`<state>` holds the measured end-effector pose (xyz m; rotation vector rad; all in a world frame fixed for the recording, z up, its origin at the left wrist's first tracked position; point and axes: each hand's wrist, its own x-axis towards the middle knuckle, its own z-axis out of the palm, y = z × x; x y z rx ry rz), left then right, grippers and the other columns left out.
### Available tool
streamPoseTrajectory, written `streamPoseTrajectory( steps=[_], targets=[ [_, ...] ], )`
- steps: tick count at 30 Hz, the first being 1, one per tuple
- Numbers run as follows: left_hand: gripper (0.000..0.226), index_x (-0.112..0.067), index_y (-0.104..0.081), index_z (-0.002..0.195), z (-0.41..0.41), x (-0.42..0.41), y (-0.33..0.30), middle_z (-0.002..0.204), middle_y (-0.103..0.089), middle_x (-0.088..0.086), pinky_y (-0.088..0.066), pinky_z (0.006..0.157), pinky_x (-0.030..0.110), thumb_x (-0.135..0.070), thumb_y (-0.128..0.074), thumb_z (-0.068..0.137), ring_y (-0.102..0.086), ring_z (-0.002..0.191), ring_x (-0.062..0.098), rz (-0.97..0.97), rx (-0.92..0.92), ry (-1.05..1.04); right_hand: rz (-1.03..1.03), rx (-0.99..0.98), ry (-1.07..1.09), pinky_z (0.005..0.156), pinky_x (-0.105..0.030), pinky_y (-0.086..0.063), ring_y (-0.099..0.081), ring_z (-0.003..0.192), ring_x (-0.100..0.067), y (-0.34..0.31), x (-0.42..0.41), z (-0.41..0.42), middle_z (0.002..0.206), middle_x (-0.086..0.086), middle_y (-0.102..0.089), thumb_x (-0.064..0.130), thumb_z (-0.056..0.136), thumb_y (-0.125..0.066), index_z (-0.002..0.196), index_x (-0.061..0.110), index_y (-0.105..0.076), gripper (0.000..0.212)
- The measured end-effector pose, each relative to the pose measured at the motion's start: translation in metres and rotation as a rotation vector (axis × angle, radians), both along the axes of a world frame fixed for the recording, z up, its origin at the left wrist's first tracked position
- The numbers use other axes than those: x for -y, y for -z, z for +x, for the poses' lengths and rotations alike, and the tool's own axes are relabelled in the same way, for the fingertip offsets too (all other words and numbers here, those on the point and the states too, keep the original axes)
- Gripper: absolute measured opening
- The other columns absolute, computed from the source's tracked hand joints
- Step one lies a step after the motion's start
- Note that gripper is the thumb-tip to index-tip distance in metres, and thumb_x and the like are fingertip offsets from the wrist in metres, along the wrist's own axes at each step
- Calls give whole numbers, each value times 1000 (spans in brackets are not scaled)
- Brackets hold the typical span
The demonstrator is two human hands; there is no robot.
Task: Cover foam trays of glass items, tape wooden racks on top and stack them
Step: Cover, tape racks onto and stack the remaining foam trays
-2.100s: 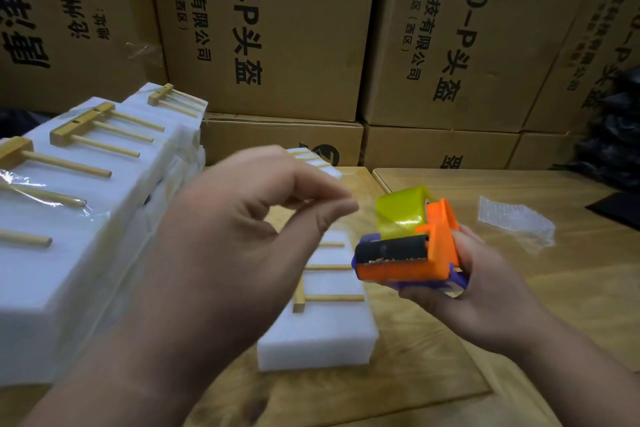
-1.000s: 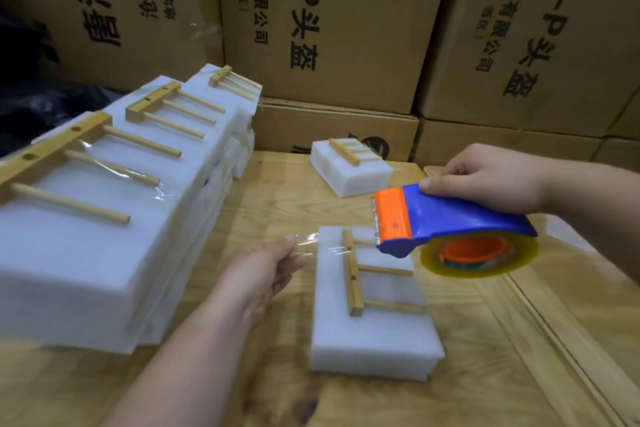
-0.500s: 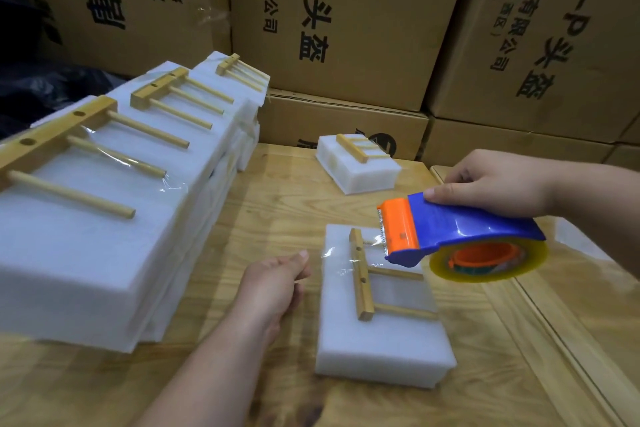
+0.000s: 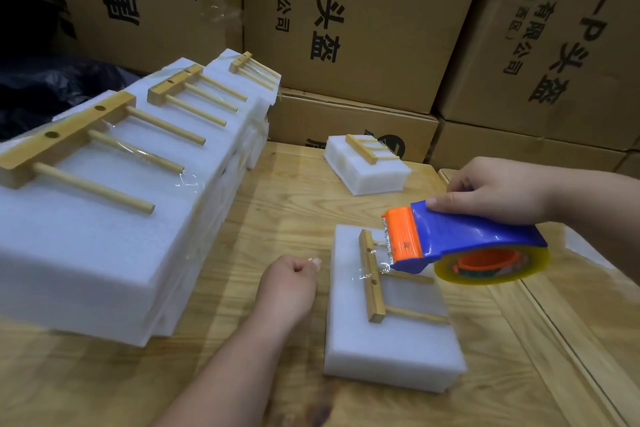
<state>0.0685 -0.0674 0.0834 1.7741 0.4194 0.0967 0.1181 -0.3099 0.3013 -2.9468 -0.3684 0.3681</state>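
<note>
Cardboard cartons (image 4: 346, 21) printed with black characters are standing stacked in a wall along the far edge of the wooden counter (image 4: 294, 191). A row of white foam blocks (image 4: 114, 225) is occupying the left side of the counter, each block carrying a taped wooden rack on top; the nearest of these racks (image 4: 69, 146) is lying under a strip of clear tape. A single foam tray (image 4: 384, 333) is lying flat on the counter at centre, near the front edge. A smaller foam block (image 4: 370, 170) with its own rack is sitting well apart from it, toward the cartons.

A wooden rack (image 4: 372, 277) is resting on top of the centre tray, its crossbar running front to back and its pegs pointing right. The right hand (image 4: 498, 191) is gripping a blue and orange tape dispenser (image 4: 450, 239) from above, fingers curled over its body. The orange cutter end is sitting just above the rack's crossbar. A strip of clear tape (image 4: 367, 270) is running from the cutter across the crossbar toward the tray's left edge. The left hand (image 4: 287, 284) is positioned just beside that edge, fingers curled in a closed grip, thumb and forefinger pinching the free tape end.
</note>
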Motion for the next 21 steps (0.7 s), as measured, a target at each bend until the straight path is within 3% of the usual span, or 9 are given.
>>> streamPoseTrajectory(
  steps=[4,8,17,21],
  targets=[
    [25,-20,-70,80,-1,2,-3,64,-66,-8,-45,61,26,-40,-66,94,-64,67,17,142,6,15,-33,-10,-3,59,-30,-52,-70,63,-11,3,2,2,70,3,-73,75,85,-53,80,19,-74,61],
    [30,-24,-73,79,-5,5,-2,61,-70,-3,-56,68,30,-51,-64,90,-69,66,19,289,-9,56,-54,-11,-10,66,-34,-57,-71,68,-13,7,4,3,74,3,-74,78,83,-52,84,20,-75,63],
    [29,-31,-62,78,-7,13,-2,85,-74,-8,-55,75,30,-56,-55,91,-69,86,19,472,-28,23,-98,-6,-31,66,-35,-57,-71,67,-12,17,4,4,72,7,-73,81,81,-51,82,22,-74,63],
    [43,-20,-72,110,-4,10,0,109,-75,-2,-54,88,31,-54,-55,91,-68,107,23,521,-55,44,-81,-20,-22,65,-31,-56,-72,69,-11,20,3,5,72,9,-74,78,83,-52,85,23,-73,59]
  ],
)
